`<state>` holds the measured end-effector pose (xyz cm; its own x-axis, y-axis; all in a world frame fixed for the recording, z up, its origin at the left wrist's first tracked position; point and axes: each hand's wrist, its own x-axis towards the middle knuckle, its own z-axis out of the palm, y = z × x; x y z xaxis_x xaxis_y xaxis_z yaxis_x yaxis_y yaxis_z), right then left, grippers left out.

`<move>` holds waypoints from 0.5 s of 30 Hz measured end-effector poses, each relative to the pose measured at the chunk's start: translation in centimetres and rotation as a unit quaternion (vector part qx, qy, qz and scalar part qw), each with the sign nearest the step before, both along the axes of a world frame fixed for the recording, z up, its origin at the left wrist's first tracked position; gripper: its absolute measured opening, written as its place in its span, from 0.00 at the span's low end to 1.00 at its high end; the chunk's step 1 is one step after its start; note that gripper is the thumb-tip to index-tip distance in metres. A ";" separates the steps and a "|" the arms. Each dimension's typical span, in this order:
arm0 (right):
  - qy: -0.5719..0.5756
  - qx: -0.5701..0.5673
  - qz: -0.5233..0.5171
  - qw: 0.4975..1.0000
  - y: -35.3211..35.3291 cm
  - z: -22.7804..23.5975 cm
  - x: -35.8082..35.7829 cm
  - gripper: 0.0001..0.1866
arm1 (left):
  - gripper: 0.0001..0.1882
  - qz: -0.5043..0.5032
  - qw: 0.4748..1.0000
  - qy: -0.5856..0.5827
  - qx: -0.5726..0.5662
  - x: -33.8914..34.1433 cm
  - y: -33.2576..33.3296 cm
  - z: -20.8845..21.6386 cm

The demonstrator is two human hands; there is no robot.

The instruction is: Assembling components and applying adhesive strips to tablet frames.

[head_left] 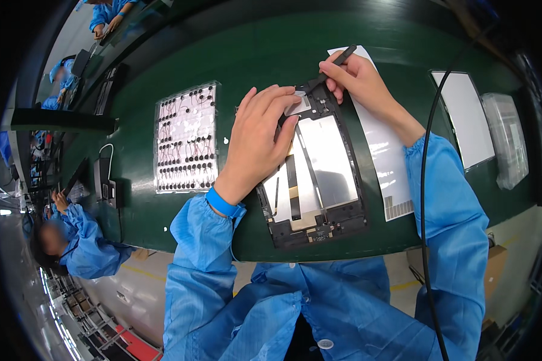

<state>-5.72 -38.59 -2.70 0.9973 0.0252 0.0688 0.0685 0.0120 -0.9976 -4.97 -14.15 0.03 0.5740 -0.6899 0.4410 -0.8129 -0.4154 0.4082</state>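
Note:
An opened tablet (334, 174) lies on the green table in front of me, its silvery inside, black frame and flat ribbon cables facing up. My left hand (262, 129) rests over its upper left edge, fingers stretched out and thumb apart on the inside. Between the fingers of my right hand (361, 81) is a slim black stick-shaped tool (345, 55), slanting down toward the tablet's top edge. The tool's exact kind is unclear, since my fingers cover its middle. A small pale label (299, 107) shows beside my left fingertips.
Left of the tablet sits a clear tray (186, 138) of small round black parts with thin wires. A white sheet (382, 156) lies under my right forearm. Farther right are a dark-framed white panel (464, 114) and a clear plastic pack (504, 138). A black cable (426, 180) hangs across my right sleeve. Co-workers sit at the left.

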 end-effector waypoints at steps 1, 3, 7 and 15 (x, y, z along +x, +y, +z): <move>-0.001 0.000 0.000 1.000 0.0 0.0 0.0 0.14 | 0.13 -0.001 1.000 0.001 -0.002 0.0 0.0 0.0; -0.006 -0.004 0.004 1.000 0.0 -0.1 0.1 0.14 | 0.12 -0.001 1.000 -0.004 -0.003 0.0 0.1 0.0; -0.008 -0.004 0.002 1.000 0.1 -0.1 0.0 0.13 | 0.12 0.000 1.000 -0.007 0.000 -0.1 0.1 -0.1; -0.028 -0.023 -0.041 0.999 1.0 0.3 -0.7 0.10 | 0.12 0.003 0.999 -0.032 0.017 -0.5 0.2 0.2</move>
